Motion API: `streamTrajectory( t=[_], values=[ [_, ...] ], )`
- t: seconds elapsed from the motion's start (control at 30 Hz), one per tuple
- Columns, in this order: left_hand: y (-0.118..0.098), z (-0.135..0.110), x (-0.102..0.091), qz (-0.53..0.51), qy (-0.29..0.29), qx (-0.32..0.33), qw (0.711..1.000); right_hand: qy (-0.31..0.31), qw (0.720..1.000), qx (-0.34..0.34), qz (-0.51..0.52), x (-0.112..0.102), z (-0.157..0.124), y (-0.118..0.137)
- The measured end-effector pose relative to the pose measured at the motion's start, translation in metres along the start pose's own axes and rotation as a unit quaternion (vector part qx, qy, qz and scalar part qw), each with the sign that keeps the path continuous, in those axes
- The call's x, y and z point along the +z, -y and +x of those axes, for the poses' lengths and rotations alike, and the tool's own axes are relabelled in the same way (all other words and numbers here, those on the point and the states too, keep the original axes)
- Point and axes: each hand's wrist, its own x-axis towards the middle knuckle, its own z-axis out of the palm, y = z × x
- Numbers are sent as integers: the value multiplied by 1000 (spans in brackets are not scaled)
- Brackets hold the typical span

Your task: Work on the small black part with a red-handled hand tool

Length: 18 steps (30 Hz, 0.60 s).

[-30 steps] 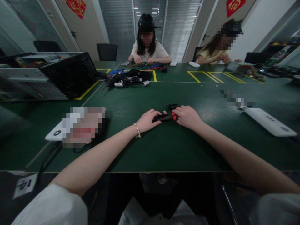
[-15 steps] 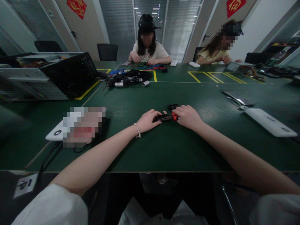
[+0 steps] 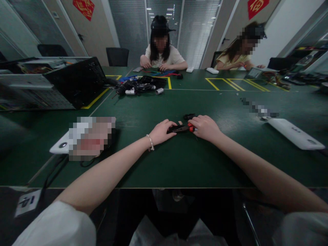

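Observation:
Pliers (image 3: 191,127) with red handles lie in the grip of my right hand (image 3: 206,127), low over the green table. Their dark jaws point left, toward a small black part (image 3: 171,129). My left hand (image 3: 161,131), with a bracelet at the wrist, has that part between thumb and fingers. The jaws meet or overlap the part; whether they bite on it I cannot tell. Just beyond my hands lie a black piece (image 3: 189,116) and a tiny pale scrap (image 3: 180,122).
An opened computer case (image 3: 77,82) stands at the left. Nearer are a white power bank (image 3: 60,145) and, at the right, another power bank (image 3: 294,133). A pile of black cables and a drill (image 3: 135,86) lies farther back. Two people sit across the table (image 3: 153,164).
My hands, the pliers and the black part stay practically still. Across the table, one person's hands have shifted slightly.

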Motion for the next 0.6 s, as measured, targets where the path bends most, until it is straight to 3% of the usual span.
streamTrajectory(
  t=[0.6],
  values=[
    [0, 0, -1, 0, 3, 4, 1000, -7, 1000, -3, 3, 2, -1, -1]
  ],
)
